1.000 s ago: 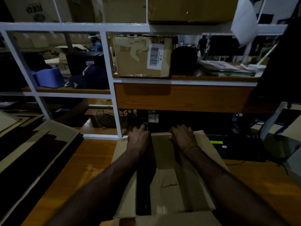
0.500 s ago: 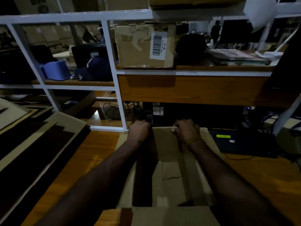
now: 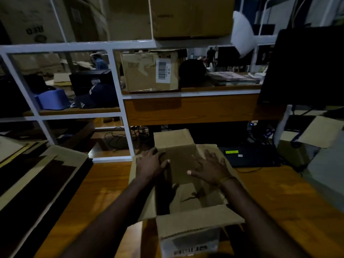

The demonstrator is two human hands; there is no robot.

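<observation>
An open brown cardboard box [image 3: 189,218] stands on the wooden table [image 3: 104,185] in front of me, its flaps spread outward and its far flap standing upright. My left hand [image 3: 150,164] rests on the left flap near the far corner, thumb over the inner edge. My right hand [image 3: 210,167] lies flat with spread fingers on the right flap. A thin yellow band circles my right wrist. The inside of the box is dim and shows only its folded bottom flaps.
Flattened cardboard [image 3: 37,179] lies at the table's left. A black laptop [image 3: 249,155] sits right of the box. A white-framed shelf [image 3: 119,101] behind holds a labelled carton [image 3: 149,71], caps and a blue tub [image 3: 52,99]. A dark monitor [image 3: 305,66] stands at right.
Both hands have drawn back from the far edge and spread apart onto the side flaps. The far flap now stands up and the box is open wider.
</observation>
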